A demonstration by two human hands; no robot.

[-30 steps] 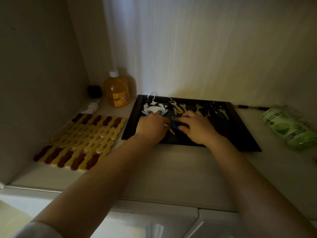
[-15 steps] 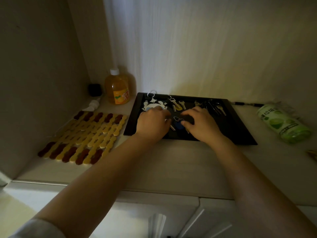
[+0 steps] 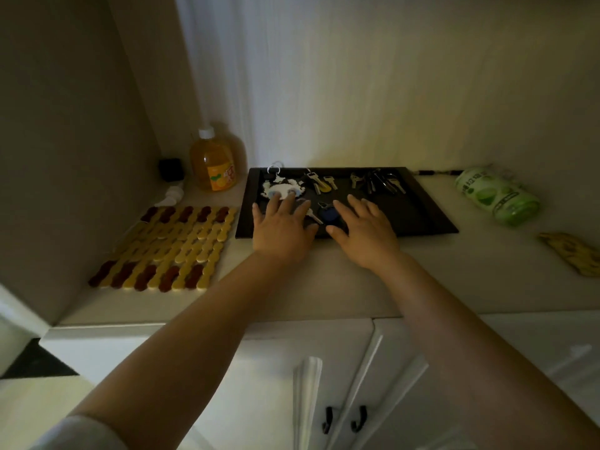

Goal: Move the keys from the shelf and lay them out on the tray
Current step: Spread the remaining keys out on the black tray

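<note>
Keys (image 3: 328, 213): blue-tagged set was laid mid-tray, kept apart from the far bunches so nothing overlapped
Tray (image 3: 431, 219): parked against the far wall
Left hand (image 3: 281, 229): flattened, nothing gripped
Right hand (image 3: 365, 232): splayed, empty too

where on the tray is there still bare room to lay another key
Bare: the tray's right front, below the key bunch, right of the right hand. Crowded: the back row and left, around the white keychain and blue fob.

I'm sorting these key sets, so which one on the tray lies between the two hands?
The blue fob key set, at the tray's front between the left hand and right hand; the others lie along the back edge.
</note>
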